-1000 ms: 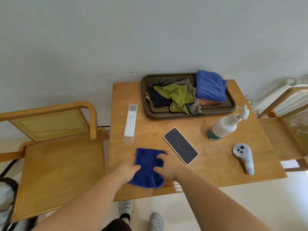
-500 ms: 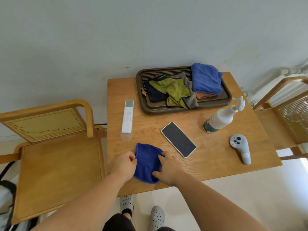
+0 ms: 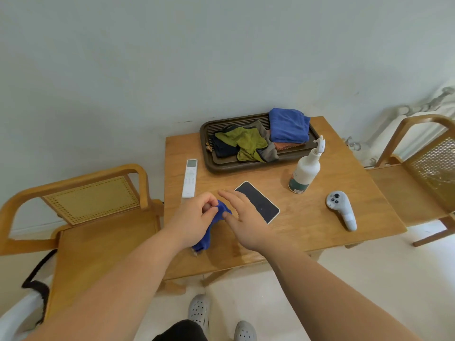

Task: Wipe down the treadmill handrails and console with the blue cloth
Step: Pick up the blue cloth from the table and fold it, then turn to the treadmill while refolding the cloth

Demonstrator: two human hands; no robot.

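Blue cloth (image 3: pixel 204 238): bunched, held above the near left part of the wooden table (image 3: pixel 307 232). Its upper fold shows between the two hands and the rest hangs down past the left wrist. Whether the lower end touches the tabletop cannot be told. Left hand (image 3: pixel 193 219): fingers (image 3: pixel 209 204) curled, with the upper part of the cloth gathered in the grip and the thumb tip pressed against the fabric. Right hand (image 3: pixel 247 219): fingers extended and slightly spread, holding nothing. Its thumb (image 3: pixel 230 217) lies against the cloth's upper fold, while the other fingers reach past the cloth and stay clear of it. Black-screened phone (image 3: pixel 262 204): flat on the table, just beside the right hand and partly covered by it. White remote (image 3: pixel 189 178): flat, beyond the left hand. White spray bottle (image 3: pixel 305 173): upright, on the right half of the table. Grey handheld controller (image 3: pixel 341 209): lying near the right edge. Dark tray (image 3: pixel 205 134): at the far edge by the wall, holding a folded blue towel (image 3: pixel 289 125) and a green cloth (image 3: pixel 246 143) among other crumpled cloths. One wooden cane-backed chair (image 3: pixel 98 242) stands to the left of the table, another (image 3: pixel 418 185) to the right. Grey perforated shoes (image 3: pixel 199 311): on the pale floor beneath.
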